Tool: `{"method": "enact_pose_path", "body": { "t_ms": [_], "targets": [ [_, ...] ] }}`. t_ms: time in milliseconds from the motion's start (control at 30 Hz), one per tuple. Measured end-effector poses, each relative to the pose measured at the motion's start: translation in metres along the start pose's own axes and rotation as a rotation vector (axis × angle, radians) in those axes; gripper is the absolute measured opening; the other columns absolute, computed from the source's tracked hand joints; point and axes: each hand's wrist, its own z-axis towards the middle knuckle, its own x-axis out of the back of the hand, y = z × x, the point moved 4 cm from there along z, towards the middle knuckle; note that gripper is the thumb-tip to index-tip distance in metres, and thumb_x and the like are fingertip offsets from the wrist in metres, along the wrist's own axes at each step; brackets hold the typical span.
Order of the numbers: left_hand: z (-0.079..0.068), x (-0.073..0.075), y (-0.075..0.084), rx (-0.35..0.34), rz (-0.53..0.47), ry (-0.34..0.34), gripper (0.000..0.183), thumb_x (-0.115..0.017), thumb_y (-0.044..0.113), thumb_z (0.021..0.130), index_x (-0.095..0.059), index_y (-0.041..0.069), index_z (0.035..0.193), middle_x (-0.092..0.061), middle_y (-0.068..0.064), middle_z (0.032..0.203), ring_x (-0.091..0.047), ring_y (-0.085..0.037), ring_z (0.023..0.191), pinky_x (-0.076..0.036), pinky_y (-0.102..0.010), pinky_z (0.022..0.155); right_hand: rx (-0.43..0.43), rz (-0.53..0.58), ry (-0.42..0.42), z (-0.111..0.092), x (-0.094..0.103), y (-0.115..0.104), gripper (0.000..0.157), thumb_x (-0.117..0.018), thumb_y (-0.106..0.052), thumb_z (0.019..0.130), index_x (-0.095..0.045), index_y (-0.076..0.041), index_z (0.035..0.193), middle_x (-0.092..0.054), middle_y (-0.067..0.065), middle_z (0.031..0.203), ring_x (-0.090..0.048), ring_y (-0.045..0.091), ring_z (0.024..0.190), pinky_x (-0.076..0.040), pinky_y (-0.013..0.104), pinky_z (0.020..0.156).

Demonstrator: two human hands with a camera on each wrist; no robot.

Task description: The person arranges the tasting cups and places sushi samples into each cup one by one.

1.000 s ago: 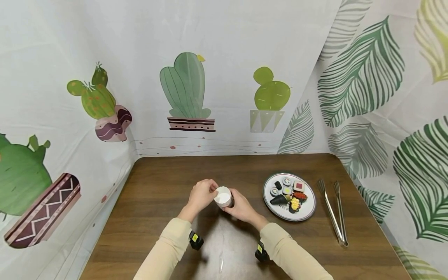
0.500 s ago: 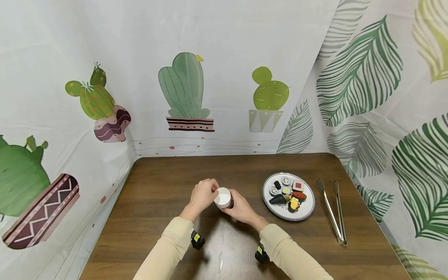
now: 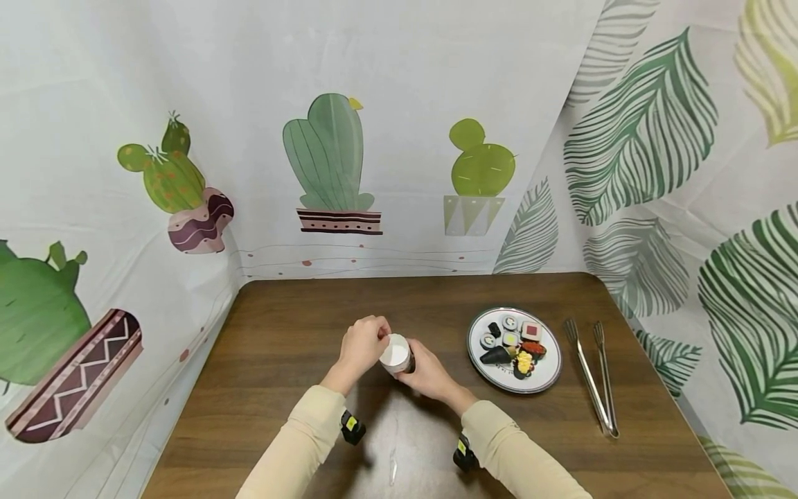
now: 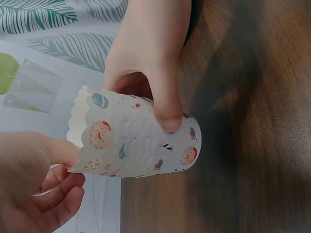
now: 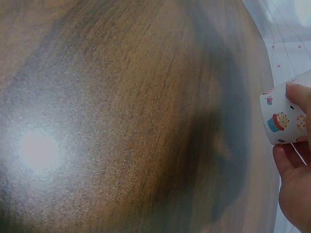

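Two hands hold a stack of scalloped paper cups [image 3: 395, 355] above the middle of the tabletop [image 3: 287, 312].
The left hand [image 3: 361, 346] pinches the cups' rim between thumb and forefinger, its other fingers loosely bent; the right hand [image 3: 431, 374] wraps thumb and fingers around their printed side; farther right, a round plate [image 3: 542, 371] bears sushi pieces [image 3: 532, 332], and metal tongs [image 3: 591, 381] lie spread near the tabletop's right edge.

The cup stack [image 3: 395, 354] is between the hands [image 3: 363, 346] — rightward, sushi [image 3: 511, 339] on a plate [image 3: 545, 369], then tongs [image 3: 591, 386].
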Motion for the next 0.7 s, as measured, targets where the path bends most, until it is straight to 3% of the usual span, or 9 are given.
{"method": "enact_pose_path", "body": {
  "t_ms": [267,700],
  "targets": [
    [0.002,0.006,0.001,-0.017,-0.037,0.028,0.010,-0.071,0.010,0.074,-0.065,0.017,0.073,-0.059,0.005,0.070,-0.055,-0.011,0.058,-0.042,-0.024,0.049,-0.114,-0.015,-0.044,0.001,-0.002,0.003,0.061,-0.078,-0.012,0.068,-0.049,0.000,0.120,-0.059,0.012,0.111,-0.057,0.025,0.102,-0.046,0.042,0.087],
    [0.013,0.024,-0.003,0.004,-0.101,0.037,0.007,-0.069,0.010,0.076,-0.066,0.016,0.075,-0.061,0.005,0.071,-0.056,-0.010,0.061,-0.045,-0.025,0.054,-0.165,-0.013,-0.052,-0.002,0.000,0.005,0.061,-0.079,-0.014,0.069,-0.049,-0.003,0.120,-0.059,0.010,0.112,-0.057,0.024,0.102,-0.045,0.041,0.087]
  ]
}}
